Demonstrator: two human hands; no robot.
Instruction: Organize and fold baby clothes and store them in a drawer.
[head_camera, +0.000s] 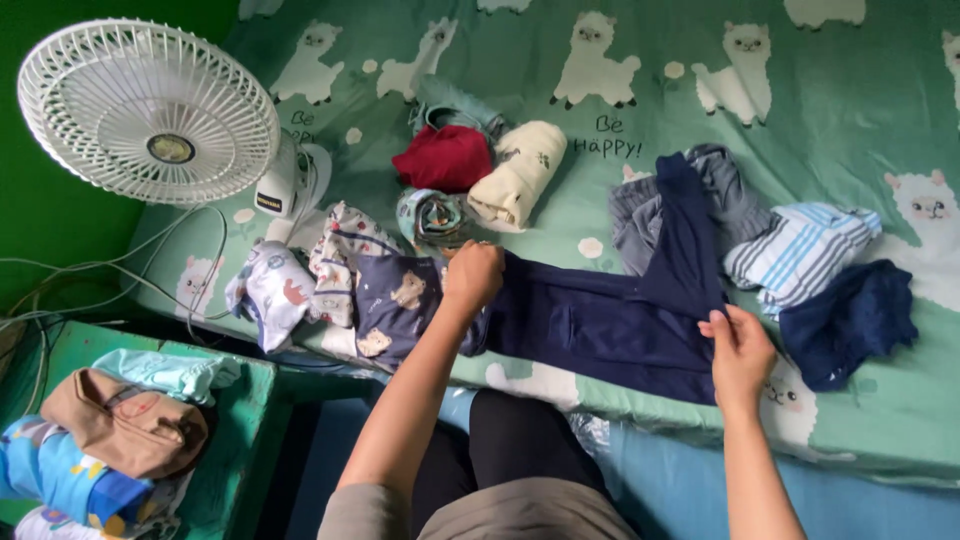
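Note:
Navy blue trousers (610, 325) lie spread across the near edge of a bed covered with a green llama-print sheet (840, 130). My left hand (472, 275) is closed on the trousers' left end. At the lower right, my right hand (738, 350) pinches the navy fabric, close to the bed's edge. One trouser leg runs up toward a grey garment (650, 215).
Rolled clothes sit behind the trousers: a red one (445, 158), a cream one (520, 170), patterned small ones (340, 270). A striped shirt (800, 250) and dark blue cloth (850, 320) lie right. A white fan (150, 110) stands left; folded clothes (120, 430) rest on a green table.

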